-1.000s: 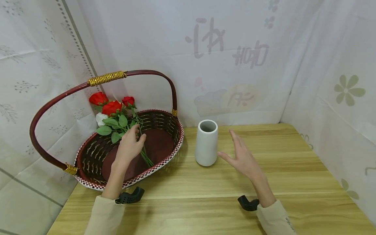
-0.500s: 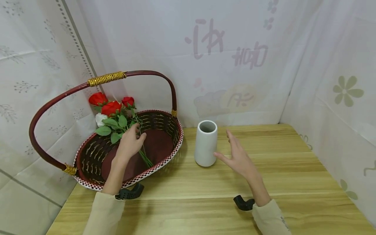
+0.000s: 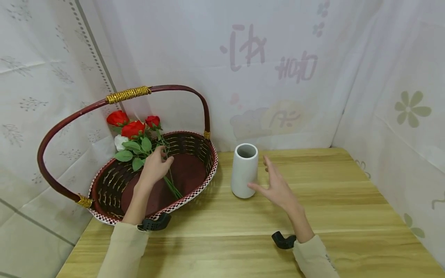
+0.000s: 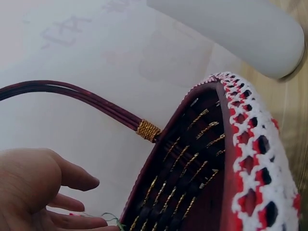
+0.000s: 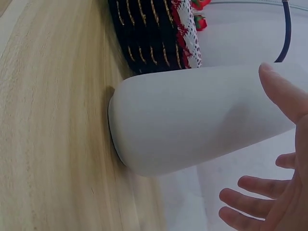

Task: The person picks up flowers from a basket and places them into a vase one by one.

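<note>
My left hand (image 3: 155,166) hovers over the wicker basket (image 3: 194,189), close to the rose stems. Its thumb and fingers are apart and loosely bent, and no stem shows in its grasp in the left wrist view. Three red roses (image 3: 133,129) and a white flower (image 3: 120,142) lean on the basket's back left rim, their green stems (image 3: 172,188) running down inside. A white vase (image 3: 244,175) stands upright on the table, right of the basket. Beside it is my right hand (image 3: 278,189), thumb and fingers spread, the thumb overlapping the vase's lower right side in the head view.
The basket's tall dark-red handle (image 3: 66,123) arches over the flowers, wrapped in gold cord. A pale printed curtain (image 3: 295,34) hangs behind and at both sides. Under everything lies a wooden table (image 3: 222,251), running on right of the vase.
My right hand has moved left, closer to the vase, its thumb now overlapping the vase in the head view. My left hand, the basket and the roses have stayed almost where they were.
</note>
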Motion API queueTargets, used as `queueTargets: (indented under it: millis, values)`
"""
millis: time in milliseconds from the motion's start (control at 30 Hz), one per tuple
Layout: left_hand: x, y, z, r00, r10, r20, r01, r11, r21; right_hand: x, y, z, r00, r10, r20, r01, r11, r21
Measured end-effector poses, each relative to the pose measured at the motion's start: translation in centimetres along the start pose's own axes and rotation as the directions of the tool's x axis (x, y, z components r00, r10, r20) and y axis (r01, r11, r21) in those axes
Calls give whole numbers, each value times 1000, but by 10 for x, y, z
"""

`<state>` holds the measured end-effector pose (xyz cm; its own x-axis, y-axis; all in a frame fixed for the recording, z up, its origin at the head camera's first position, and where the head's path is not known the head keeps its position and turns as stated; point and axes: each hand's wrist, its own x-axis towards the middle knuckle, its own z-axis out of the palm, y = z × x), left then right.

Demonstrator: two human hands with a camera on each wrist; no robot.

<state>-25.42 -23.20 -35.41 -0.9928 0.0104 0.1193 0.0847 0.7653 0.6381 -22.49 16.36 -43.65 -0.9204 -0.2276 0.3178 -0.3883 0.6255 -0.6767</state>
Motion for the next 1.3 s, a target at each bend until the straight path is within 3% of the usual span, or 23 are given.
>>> queueTargets:
  millis: [533, 867, 1300]
  values:
    - [13, -7, 3, 999, -33, 43, 33, 999, 0, 4, 6, 16, 999, -39, -11, 40, 995, 93]
    - [18, -11, 3, 993, -86, 76, 88, 996, -23, 8, 10, 23, 996, -82, -45, 88, 981, 170]
    - [28, -17, 4, 988, -124, 89, 125, 992, -10, 11, 17, 30, 996, -71, -47, 80, 969, 233]
